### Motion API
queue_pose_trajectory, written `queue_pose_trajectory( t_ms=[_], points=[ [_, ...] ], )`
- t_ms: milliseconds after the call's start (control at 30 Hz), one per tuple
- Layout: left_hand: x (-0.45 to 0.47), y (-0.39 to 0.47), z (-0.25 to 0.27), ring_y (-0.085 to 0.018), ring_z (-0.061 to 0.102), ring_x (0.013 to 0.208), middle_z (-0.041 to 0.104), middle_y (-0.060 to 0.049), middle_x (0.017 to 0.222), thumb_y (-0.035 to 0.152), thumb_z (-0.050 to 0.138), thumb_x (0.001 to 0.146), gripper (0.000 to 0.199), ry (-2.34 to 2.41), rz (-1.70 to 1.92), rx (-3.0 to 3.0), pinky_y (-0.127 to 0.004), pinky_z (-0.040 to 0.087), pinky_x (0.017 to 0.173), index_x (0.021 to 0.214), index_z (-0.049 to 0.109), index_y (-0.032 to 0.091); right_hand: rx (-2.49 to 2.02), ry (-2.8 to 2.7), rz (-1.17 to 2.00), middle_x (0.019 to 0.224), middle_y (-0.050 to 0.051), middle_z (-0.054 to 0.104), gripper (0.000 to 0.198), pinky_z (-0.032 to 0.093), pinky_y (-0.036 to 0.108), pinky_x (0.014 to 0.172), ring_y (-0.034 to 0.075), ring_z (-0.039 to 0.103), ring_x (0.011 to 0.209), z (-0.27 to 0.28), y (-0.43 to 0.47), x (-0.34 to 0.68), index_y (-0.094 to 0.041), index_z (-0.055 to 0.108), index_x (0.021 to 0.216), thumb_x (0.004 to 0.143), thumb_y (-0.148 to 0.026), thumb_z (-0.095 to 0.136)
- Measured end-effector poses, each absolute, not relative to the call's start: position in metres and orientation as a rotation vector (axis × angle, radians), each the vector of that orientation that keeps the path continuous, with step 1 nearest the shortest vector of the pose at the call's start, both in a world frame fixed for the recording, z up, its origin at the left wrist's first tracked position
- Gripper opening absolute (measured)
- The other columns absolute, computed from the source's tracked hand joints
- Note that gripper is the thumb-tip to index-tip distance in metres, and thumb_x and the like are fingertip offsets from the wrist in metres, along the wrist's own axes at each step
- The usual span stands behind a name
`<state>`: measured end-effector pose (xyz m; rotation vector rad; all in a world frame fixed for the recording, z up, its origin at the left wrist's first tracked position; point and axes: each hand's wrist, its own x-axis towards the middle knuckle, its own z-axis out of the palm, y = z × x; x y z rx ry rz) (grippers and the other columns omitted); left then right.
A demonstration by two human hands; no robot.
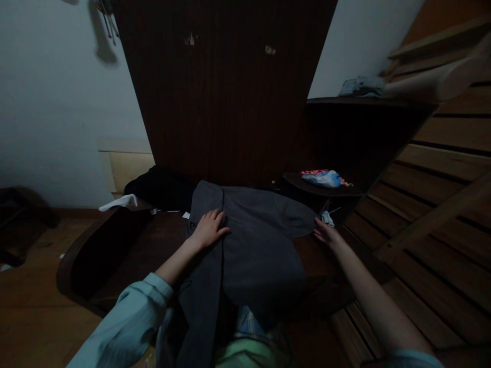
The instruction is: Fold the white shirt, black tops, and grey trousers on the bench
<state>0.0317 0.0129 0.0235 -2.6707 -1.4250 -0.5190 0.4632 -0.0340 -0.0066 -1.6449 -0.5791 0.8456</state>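
A dark grey jacket [257,240] lies spread over the dark wooden surface, its lower part hanging over the front edge. One sleeve stretches out to the right. My left hand [209,228] rests on the jacket's left side near the front edging, fingers extended and nothing gripped. At the sleeve's end, my right hand [326,232] has its fingers closed at the cuff; the thumb is hard to make out in the dim light.
Black cloth [159,186] and a white cloth [118,202] lie at the left end of the dark wooden furniture [153,245]. A plastic bag [324,179] sits on a low shelf at right. Stacked wooden slats [433,204] stand on the right.
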Motion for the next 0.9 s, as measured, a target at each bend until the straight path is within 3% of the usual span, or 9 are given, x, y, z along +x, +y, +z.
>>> queue_pose_trajectory(
  t_ms=[167, 400, 700, 800, 900],
  points=[
    [0.054, 0.018, 0.004, -0.029, 0.033, 0.122, 0.039, -0.016, 0.131, 0.044, 0.040, 0.084, 0.051, -1.390, -0.538, -2.773, -0.043, 0.028, 0.099, 0.123, 0.042, 0.012, -1.641, -0.582, 0.823, 0.062, 0.002, 0.060, 0.021, 0.046, 0.031, 0.056, 0.015, 0.055, 0.056, -0.004, -0.024, 0.456, -0.022, 0.052, 0.065, 0.055, -0.034, 0.066],
    [0.051, 0.021, -0.010, -0.027, 0.033, 0.123, 0.042, -0.014, 0.130, 0.041, 0.039, 0.084, 0.043, -1.427, -0.567, -2.784, -0.044, 0.028, 0.099, 0.118, 0.047, 0.015, -1.858, -0.965, 0.161, 0.073, 0.008, 0.062, 0.021, 0.044, 0.033, 0.066, 0.021, 0.057, 0.071, 0.059, -0.007, 0.475, -0.016, 0.055, 0.073, 0.066, -0.035, 0.054],
    [0.052, 0.020, -0.007, -0.025, 0.032, 0.124, 0.042, -0.012, 0.131, 0.039, 0.039, 0.084, 0.042, -1.442, -0.540, -2.775, -0.039, 0.028, 0.101, 0.118, 0.049, 0.016, -2.107, -1.439, -0.295, 0.090, 0.016, 0.063, 0.031, 0.043, 0.035, 0.073, 0.026, 0.059, 0.085, 0.122, 0.000, 0.400, -0.010, 0.056, 0.102, 0.077, -0.025, 0.045],
    [0.051, 0.021, -0.009, -0.025, 0.032, 0.124, 0.042, -0.011, 0.132, 0.040, 0.039, 0.084, 0.042, -1.450, -0.555, -2.768, -0.039, 0.027, 0.101, 0.118, 0.049, 0.017, -1.985, -1.617, -0.135, 0.090, 0.014, 0.064, 0.033, 0.044, 0.033, 0.072, 0.024, 0.060, 0.083, 0.129, -0.006, 0.350, -0.011, 0.053, 0.108, 0.081, -0.026, 0.042],
    [0.051, 0.020, -0.008, -0.025, 0.031, 0.125, 0.041, -0.011, 0.132, 0.040, 0.039, 0.084, 0.043, -1.462, -0.551, -2.773, -0.039, 0.027, 0.101, 0.118, 0.049, 0.017, -1.666, -2.090, 0.440, 0.080, 0.006, 0.066, 0.036, 0.045, 0.027, 0.068, 0.018, 0.061, 0.074, 0.122, -0.010, 0.313, -0.017, 0.051, 0.112, 0.081, -0.035, 0.044]
  ],
)
